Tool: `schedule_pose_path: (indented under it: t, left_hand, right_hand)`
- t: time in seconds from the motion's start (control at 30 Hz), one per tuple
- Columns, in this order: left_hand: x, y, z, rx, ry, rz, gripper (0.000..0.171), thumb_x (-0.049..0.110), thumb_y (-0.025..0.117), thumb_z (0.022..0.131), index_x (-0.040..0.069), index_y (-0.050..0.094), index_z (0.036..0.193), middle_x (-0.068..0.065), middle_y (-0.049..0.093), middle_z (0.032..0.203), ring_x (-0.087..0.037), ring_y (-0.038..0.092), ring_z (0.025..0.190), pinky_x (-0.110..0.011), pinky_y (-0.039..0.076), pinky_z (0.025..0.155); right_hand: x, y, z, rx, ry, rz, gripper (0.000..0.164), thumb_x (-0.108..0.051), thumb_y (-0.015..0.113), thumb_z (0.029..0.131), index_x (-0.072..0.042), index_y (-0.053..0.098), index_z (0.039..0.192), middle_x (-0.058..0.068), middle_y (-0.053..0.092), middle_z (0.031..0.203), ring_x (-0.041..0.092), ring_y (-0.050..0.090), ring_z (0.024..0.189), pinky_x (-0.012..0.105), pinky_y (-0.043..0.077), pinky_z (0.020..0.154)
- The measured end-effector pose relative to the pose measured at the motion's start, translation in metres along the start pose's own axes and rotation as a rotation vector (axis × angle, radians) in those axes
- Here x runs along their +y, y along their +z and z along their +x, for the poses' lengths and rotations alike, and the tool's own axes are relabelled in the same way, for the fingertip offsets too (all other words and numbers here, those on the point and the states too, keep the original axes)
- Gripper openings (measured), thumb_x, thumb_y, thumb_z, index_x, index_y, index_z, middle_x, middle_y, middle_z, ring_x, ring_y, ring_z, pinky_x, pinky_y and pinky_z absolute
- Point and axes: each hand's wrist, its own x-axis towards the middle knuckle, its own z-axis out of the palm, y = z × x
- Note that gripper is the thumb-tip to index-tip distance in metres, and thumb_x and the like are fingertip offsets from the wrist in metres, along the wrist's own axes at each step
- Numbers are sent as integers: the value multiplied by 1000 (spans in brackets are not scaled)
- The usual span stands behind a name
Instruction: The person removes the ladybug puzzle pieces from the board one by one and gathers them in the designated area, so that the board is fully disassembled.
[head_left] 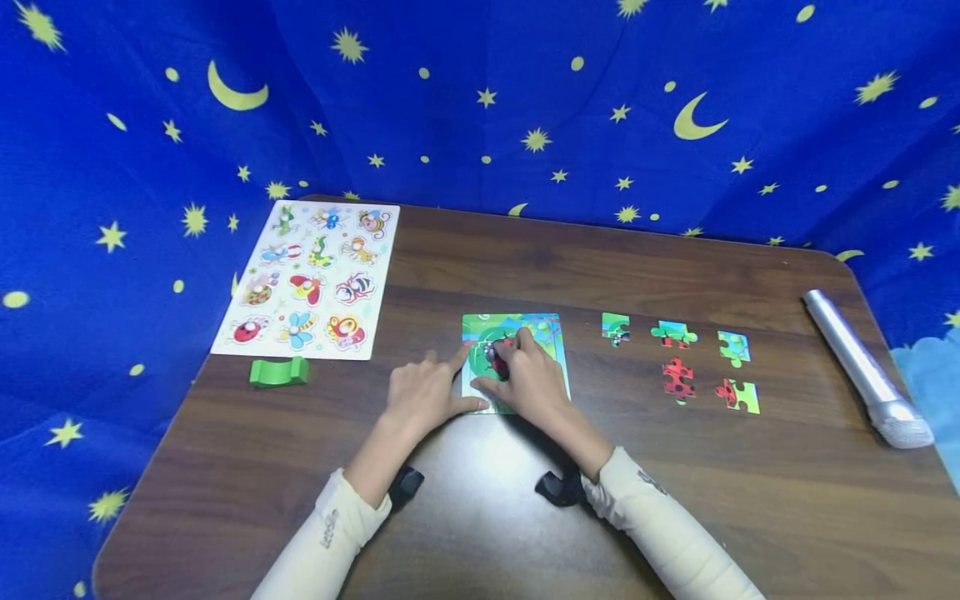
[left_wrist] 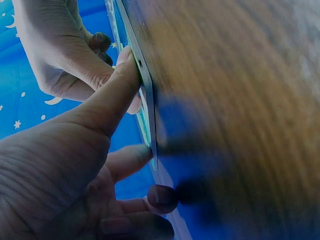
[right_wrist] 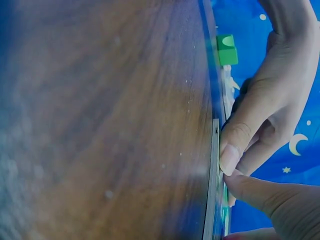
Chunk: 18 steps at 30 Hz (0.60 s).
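Note:
A small square puzzle board [head_left: 551, 325] with a ladybug picture on green and blue lies flat mid-table. My left hand [head_left: 422, 390] is at its left side, index finger and thumb spread; in the left wrist view, the thumb [left_wrist: 120, 75] touches the board. Over the board, my right hand [head_left: 534, 379] has thumb and fingertips down on the picture; whether they pinch a piece is hidden. Loose jigsaw pieces lie to the right: a green one [head_left: 616, 327], a green-blue one [head_left: 673, 333], a blue one [head_left: 734, 347], a red spotted one [head_left: 678, 380] and a red-green one [head_left: 738, 395].
A white sheet of cartoon insects [head_left: 330, 275] lies at the back left, with a green block [head_left: 279, 372] in front of it. A silver microphone [head_left: 862, 367] lies near the table's right edge. Behind the table [head_left: 720, 500] hangs a blue star-and-moon cloth [head_left: 480, 92].

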Motion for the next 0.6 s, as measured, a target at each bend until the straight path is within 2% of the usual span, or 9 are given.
schedule_pose_path:
  t: [0.2, 0.33, 0.47, 0.6]
  left_hand:
    - [0, 0, 0, -2, -12, 9, 101, 77, 67, 72, 26, 37, 154, -21, 67, 106, -22, 48, 55, -34, 38, 50]
    - [0, 0, 0, -19, -18, 2, 102, 77, 67, 72, 27, 36, 154, -23, 66, 114, -22, 49, 55, -33, 38, 50]
    - [0, -1, 1, -17, -17, -1, 102, 77, 68, 71, 25, 38, 154, -25, 66, 117, -25, 53, 57, -35, 41, 52]
    - [-1, -1, 1, -21, -21, 1, 103, 77, 68, 71, 25, 38, 154, -26, 65, 122, -27, 54, 58, -36, 42, 53]
  right_hand:
    - [0, 1, 1, 16, -11, 28, 44, -47, 86, 72, -10, 63, 76, 6, 48, 88, 16, 46, 67, 32, 45, 52]
    - [-2, 2, 1, 32, -3, 23, 46, -47, 88, 69, -8, 65, 79, 4, 48, 89, 15, 46, 68, 30, 45, 53]
    - [-4, 4, -1, 92, -7, -11, 53, -47, 90, 66, -3, 71, 91, 5, 50, 89, 17, 50, 69, 32, 48, 53]
    - [-9, 8, -2, 149, 25, -16, 52, -45, 91, 65, -4, 70, 88, 5, 49, 86, 17, 51, 68, 34, 48, 51]
